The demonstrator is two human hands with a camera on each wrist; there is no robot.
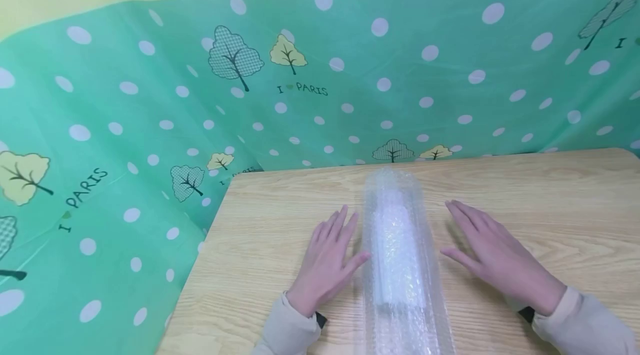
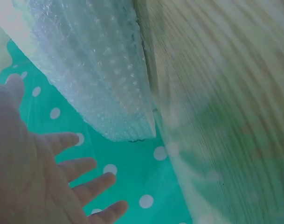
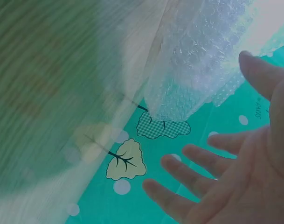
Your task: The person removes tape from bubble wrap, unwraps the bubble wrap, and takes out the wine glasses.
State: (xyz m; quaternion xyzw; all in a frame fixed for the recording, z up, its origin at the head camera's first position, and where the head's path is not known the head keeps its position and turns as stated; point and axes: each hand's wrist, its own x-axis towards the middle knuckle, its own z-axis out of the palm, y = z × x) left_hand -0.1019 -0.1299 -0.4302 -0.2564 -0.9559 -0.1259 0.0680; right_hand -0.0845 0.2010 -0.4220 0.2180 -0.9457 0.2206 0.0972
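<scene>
A long bundle of clear bubble wrap (image 1: 400,255) lies lengthwise on the wooden table, with something whitish inside whose kind I cannot tell. On its left side is my left hand (image 1: 327,263), fingers spread and thumb close to the wrap; whether the thumb touches it I cannot tell. My right hand (image 1: 500,258) is on the other side, a small gap away, its fingers extended. In the left wrist view, the bubble wrap (image 2: 95,70) rises beside the straight fingers of that hand (image 2: 44,163). The right wrist view has the palm (image 3: 244,172) facing the wrap (image 3: 197,60).
The wooden tabletop (image 1: 260,233) spreads out on both sides of the bundle. A green curtain (image 1: 350,77) with white dots and printed trees hangs behind the table and along its left side. The table's back edge runs just past the bundle's far end.
</scene>
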